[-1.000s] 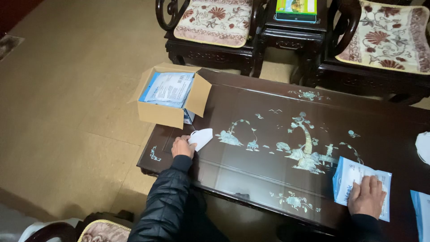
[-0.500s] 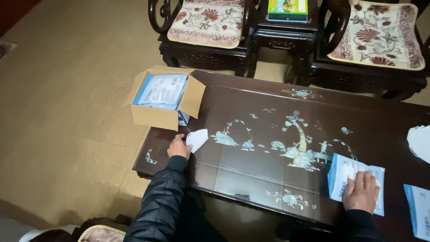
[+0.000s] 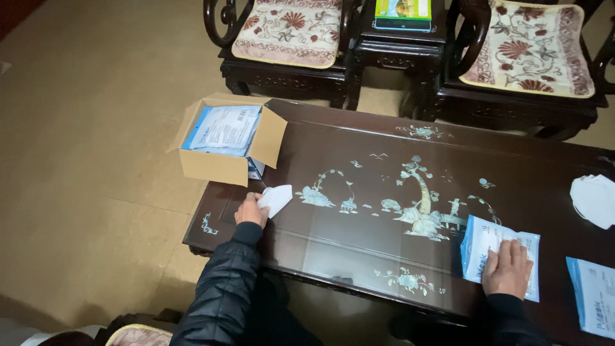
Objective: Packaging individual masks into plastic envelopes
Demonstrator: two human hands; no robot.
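both hands had barely shifted from a second before. my left hand point(image 3: 251, 210) still pinched the folded white mask point(image 3: 276, 199) at nine o'clock on the dark inlaid table point(image 3: 384, 237), just below the open cardboard box point(image 3: 225, 142) of blue-and-white packets. my right hand point(image 3: 507, 268) stayed spread flat on a blue-and-white packet point(image 3: 496, 250) at four o'clock. only my head had moved, so the box sat lower in view; i judged the work paused, mask out and packet pinned. a second packet point(image 3: 592, 304) at four o'clock was cut off by the edge, as was another white mask point(image 3: 594, 200) at three. whether the pinned packet was torn open, i couldn't tell.
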